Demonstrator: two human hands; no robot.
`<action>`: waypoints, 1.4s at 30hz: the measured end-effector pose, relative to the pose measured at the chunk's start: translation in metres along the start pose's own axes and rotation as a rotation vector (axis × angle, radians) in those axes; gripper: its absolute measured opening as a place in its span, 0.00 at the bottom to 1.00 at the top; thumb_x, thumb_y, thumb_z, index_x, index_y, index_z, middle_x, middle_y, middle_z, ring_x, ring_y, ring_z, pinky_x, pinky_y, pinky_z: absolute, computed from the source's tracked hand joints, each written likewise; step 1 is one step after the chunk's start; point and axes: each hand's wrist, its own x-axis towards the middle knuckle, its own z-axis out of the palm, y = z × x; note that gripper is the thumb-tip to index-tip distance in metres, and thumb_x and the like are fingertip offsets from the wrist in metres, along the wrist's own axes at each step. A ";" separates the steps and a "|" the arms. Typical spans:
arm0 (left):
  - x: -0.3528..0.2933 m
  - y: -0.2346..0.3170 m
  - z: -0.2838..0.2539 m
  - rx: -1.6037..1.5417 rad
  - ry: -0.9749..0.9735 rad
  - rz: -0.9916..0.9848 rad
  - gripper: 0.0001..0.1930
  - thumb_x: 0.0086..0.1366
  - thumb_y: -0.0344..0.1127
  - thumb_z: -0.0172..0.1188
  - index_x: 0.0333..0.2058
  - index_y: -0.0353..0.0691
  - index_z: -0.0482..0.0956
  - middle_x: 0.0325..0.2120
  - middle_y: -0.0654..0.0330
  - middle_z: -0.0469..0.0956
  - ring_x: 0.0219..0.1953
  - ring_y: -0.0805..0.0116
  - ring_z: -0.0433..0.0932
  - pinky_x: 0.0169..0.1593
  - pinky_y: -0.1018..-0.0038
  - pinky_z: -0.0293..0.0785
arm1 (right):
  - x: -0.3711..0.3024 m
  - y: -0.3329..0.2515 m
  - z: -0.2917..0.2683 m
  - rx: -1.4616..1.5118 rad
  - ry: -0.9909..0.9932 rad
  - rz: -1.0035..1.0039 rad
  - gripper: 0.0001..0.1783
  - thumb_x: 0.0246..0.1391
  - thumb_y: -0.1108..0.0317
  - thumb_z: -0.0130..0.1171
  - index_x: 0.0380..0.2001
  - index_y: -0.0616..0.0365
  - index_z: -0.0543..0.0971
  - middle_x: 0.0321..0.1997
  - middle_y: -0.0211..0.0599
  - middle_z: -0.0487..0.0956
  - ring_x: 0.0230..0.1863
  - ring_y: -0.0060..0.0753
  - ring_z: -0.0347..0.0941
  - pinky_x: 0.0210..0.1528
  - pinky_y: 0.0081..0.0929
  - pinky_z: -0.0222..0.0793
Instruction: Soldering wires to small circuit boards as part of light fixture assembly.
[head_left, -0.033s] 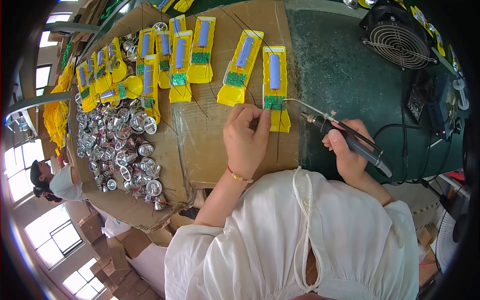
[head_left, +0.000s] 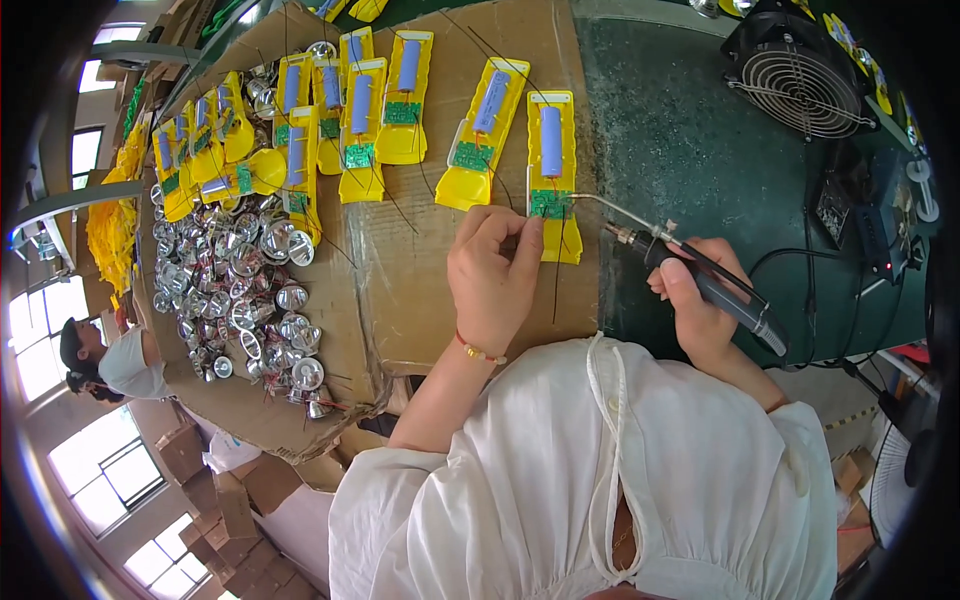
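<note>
Hardly anything has moved since the earlier frame: both hands, iron and casing sit almost where they were. The right hand [head_left: 702,318] grips the iron [head_left: 737,306], its thin bent tip at the right edge of the green board [head_left: 549,204]; actual contact is too small to tell. That board lies in the yellow casing [head_left: 564,246], below a blue battery [head_left: 551,142], on cardboard [head_left: 430,300] over the green counter [head_left: 660,140]. The left hand [head_left: 492,262] has thumb and fingers drawn together beside the board's lower left; whether they pinch anything, I cannot tell. Further left lie more casings [head_left: 462,191] and heaped silver reflectors [head_left: 244,262].
</note>
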 end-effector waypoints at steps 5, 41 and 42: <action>-0.001 -0.002 0.001 -0.004 0.011 0.009 0.06 0.53 0.27 0.61 0.22 0.31 0.74 0.23 0.57 0.72 0.20 0.66 0.72 0.25 0.76 0.69 | 0.000 0.000 0.002 0.011 0.004 0.009 0.09 0.48 0.73 0.59 0.31 0.66 0.72 0.22 0.38 0.77 0.23 0.21 0.73 0.26 0.17 0.69; -0.003 0.006 -0.002 -0.014 0.105 -0.029 0.06 0.48 0.30 0.63 0.21 0.37 0.75 0.24 0.58 0.73 0.25 0.66 0.74 0.30 0.73 0.69 | 0.006 0.008 -0.009 0.241 0.050 0.143 0.08 0.50 0.73 0.56 0.32 0.65 0.71 0.23 0.38 0.75 0.22 0.21 0.71 0.24 0.16 0.67; -0.003 0.011 -0.005 -0.015 0.103 -0.023 0.06 0.48 0.30 0.63 0.21 0.37 0.75 0.24 0.58 0.73 0.25 0.66 0.74 0.30 0.73 0.69 | 0.005 0.007 -0.013 0.230 0.064 0.135 0.08 0.51 0.73 0.56 0.33 0.65 0.70 0.22 0.38 0.75 0.22 0.21 0.71 0.24 0.16 0.67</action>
